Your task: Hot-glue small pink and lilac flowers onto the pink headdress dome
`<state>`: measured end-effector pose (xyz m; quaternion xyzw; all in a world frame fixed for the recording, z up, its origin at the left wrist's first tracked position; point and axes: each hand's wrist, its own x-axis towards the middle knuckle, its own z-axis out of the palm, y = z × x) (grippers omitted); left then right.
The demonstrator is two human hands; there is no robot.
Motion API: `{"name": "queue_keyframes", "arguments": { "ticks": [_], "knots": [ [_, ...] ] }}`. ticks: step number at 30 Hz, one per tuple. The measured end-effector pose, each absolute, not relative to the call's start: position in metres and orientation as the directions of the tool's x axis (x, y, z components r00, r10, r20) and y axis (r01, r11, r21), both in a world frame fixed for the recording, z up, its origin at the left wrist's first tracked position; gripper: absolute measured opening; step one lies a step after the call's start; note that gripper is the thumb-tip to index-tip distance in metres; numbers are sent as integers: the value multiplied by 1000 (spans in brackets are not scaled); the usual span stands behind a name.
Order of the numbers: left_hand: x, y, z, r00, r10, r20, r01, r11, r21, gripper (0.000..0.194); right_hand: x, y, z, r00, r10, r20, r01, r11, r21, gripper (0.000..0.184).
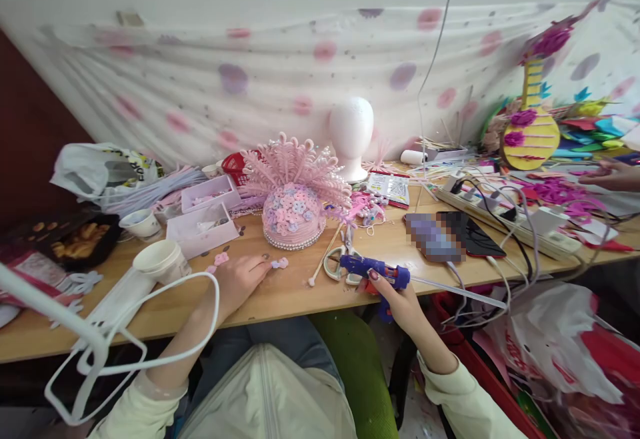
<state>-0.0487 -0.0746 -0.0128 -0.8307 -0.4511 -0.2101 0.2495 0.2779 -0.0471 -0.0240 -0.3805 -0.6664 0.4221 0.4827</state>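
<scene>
My left hand (243,284) rests at the table's front, its fingers together with the tips at a small pink and lilac flower (282,263). In my right hand (400,299) is a blue hot glue gun (373,271), a clear glue stick (460,289) jutting from its back and the nozzle pointing left. Scissors with pale handles (334,264) lie partly under the gun, beside a thin stick with a white tip (325,259). Behind my hands stands a pink headdress (294,217), its dome covered in small flowers and edged with beads, with curled plumes on top. Loose pink flowers (219,261) lie near my left wrist.
A white foam head (351,135) stands behind the headdress. Paper cups (163,262) and lilac boxes (203,231) are at left, with a white wire frame (95,352) in front. Phones (473,233), cables and a power strip (510,219) occupy the right. Another person's hand (613,175) shows at far right.
</scene>
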Motion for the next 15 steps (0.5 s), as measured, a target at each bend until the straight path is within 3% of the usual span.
{"name": "queue_keyframes", "arguments": {
  "ticks": [4, 8, 12, 15],
  "knots": [
    [-75, -79, -21, 423, 760, 494, 883, -469, -36, 37, 279, -43, -27, -201, 934, 297, 137, 326, -935, 59],
    [-109, -94, -9, 143, 855, 498, 937, -278, 210, 31, 281, -37, -34, -139, 942, 305, 131, 323, -937, 55],
    [-133, -111, -2, -133, 932, 338, 971, 54, 234, 33, 285, -31, -42, -102, 952, 288, 120, 299, -947, 49],
    [-136, -113, -6, -207, 943, 259, 962, 148, 230, 40, 286, -29, -45, -109, 952, 287, 117, 299, -947, 45]
  ]
}}
